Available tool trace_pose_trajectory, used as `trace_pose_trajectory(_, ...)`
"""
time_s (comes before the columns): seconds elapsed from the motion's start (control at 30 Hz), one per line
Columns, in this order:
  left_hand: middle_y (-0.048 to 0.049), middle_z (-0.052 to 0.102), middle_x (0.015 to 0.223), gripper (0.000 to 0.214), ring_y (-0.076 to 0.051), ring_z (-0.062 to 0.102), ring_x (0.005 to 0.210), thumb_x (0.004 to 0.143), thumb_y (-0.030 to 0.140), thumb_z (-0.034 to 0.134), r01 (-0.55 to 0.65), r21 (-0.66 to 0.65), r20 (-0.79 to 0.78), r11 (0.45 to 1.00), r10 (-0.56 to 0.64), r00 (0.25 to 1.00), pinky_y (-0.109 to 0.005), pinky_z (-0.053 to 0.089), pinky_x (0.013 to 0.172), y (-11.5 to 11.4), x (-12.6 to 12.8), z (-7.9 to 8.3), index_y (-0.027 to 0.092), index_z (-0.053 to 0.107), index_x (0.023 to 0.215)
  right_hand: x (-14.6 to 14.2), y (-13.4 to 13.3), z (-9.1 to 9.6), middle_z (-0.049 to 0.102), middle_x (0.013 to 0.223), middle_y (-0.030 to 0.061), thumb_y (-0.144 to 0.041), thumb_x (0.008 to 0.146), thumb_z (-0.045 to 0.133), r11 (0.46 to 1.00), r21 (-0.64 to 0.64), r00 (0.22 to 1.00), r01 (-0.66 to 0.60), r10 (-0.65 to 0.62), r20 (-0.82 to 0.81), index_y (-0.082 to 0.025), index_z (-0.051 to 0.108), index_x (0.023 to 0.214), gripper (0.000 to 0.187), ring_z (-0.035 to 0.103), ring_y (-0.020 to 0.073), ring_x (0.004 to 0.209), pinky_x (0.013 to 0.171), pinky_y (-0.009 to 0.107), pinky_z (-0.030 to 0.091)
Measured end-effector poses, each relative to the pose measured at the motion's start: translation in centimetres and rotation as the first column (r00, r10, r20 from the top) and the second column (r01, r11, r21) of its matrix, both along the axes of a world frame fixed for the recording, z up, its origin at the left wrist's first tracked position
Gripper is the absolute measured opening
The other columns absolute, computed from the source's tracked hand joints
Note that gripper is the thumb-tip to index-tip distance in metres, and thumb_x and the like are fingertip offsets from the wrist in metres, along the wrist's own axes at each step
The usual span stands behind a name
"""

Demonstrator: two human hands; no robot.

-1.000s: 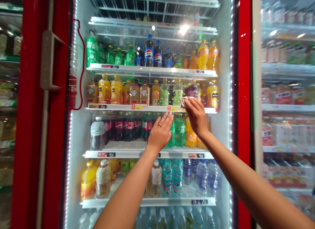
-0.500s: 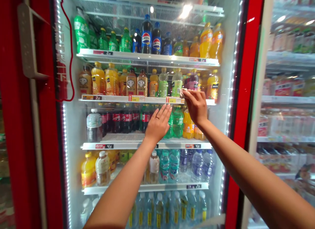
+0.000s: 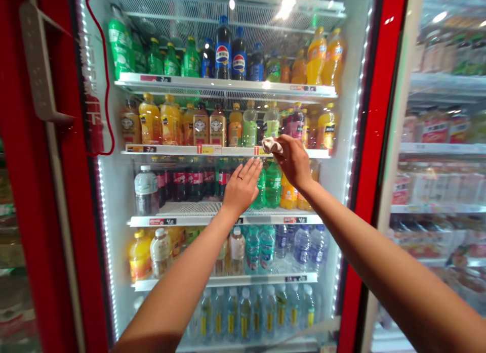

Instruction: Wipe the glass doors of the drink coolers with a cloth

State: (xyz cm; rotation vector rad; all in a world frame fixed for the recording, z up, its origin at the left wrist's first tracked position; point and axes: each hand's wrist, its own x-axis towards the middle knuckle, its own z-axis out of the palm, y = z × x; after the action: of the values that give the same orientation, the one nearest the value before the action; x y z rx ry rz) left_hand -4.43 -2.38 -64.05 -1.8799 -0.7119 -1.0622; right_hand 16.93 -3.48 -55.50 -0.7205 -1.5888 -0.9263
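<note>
My left hand (image 3: 241, 185) lies flat with its fingers stretched out, a ring on one of them. It appears to rest on the glass door (image 3: 243, 211), in front of the soda bottles. In my right hand (image 3: 294, 160) is a crumpled whitish cloth or tissue (image 3: 272, 146), gripped by the fingertips. That cloth is up against the glass, just above and to the right of my left fingertips, over a shelf's price strip. Behind the glass, green soda bottles (image 3: 272, 183) and a light-green bottle (image 3: 271, 119) stand near my hands.
Shelves of bottled drinks fill the cooler, with cola bottles (image 3: 223, 48) up high and water bottles (image 3: 245, 312) at the bottom. A red frame (image 3: 381, 156) borders the glass. A door handle (image 3: 36, 64) juts out at left. Another stocked cooler (image 3: 429, 150) is at right.
My right hand has moved left and slightly down with the cloth, and more of the cloth shows. My left hand stays nearly in place. The view has shifted slightly.
</note>
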Motion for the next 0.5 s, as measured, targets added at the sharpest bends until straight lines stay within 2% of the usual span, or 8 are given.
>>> trace_pose_trajectory(0.1,-0.0079,0.045,0.173,0.065,-0.020,0.036,0.165,0.104,0.014,0.046,0.010,0.062,-0.028,0.998,-0.008,1.000,-0.042,0.033,0.138,-1.2,-0.1,1.8,0.015,0.039,0.169,0.3,0.6,0.1,0.071,0.127,0.0101,-0.025,0.099,0.061,0.996,0.026,0.997,-0.081,0.081,-0.007,-0.028,0.062,0.123,0.024,0.068,0.0280,0.118,0.102,0.046,0.059)
trace_pose_trajectory(0.2,-0.0036,0.047,0.173,0.061,-0.017,0.036,0.164,0.106,0.011,0.041,0.024,0.093,-0.070,0.995,-0.017,0.997,-0.038,0.034,0.137,-2.0,1.0,4.9,0.020,0.043,0.167,0.4,1.3,0.1,0.061,0.135,0.0116,-0.026,0.095,0.065,0.986,0.109,0.990,-0.123,0.129,-0.056,-0.029,0.059,0.117,0.023,0.062,0.0309,0.127,0.108,0.052,0.056)
trace_pose_trajectory(0.33,-0.0052,0.050,0.171,0.055,-0.017,0.046,0.159,0.110,0.012,0.038,0.072,0.061,-0.165,0.995,-0.061,0.984,-0.034,0.043,0.131,-1.2,2.9,8.6,0.019,0.047,0.164,1.0,2.0,-0.7,0.057,0.132,0.0117,-0.024,0.091,0.068,0.979,0.160,0.984,-0.122,0.141,-0.110,-0.031,0.049,0.133,0.047,0.059,0.0325,0.129,0.111,0.057,0.056)
trace_pose_trajectory(0.43,-0.0060,0.058,0.165,0.049,-0.016,0.051,0.156,0.111,0.013,0.040,0.116,0.067,-0.250,0.991,-0.096,0.963,-0.036,0.044,0.130,0.0,3.3,9.8,0.021,0.056,0.157,2.4,1.8,-2.8,0.056,0.142,0.0141,-0.026,0.097,0.065,0.982,0.131,0.988,-0.136,0.144,-0.049,-0.031,0.039,0.151,0.060,0.060,0.0319,0.135,0.111,0.054,0.060)
trace_pose_trajectory(0.5,-0.0087,0.062,0.161,0.042,-0.018,0.053,0.154,0.112,0.021,0.047,0.154,0.095,-0.284,0.983,-0.121,0.951,-0.039,0.045,0.130,0.7,3.3,10.0,0.020,0.060,0.152,3.8,1.3,-5.0,0.055,0.152,0.0152,-0.026,0.102,0.060,0.994,0.086,0.998,-0.068,0.067,0.018,-0.031,0.035,0.161,0.064,0.059,0.0322,0.141,0.112,0.053,0.061)
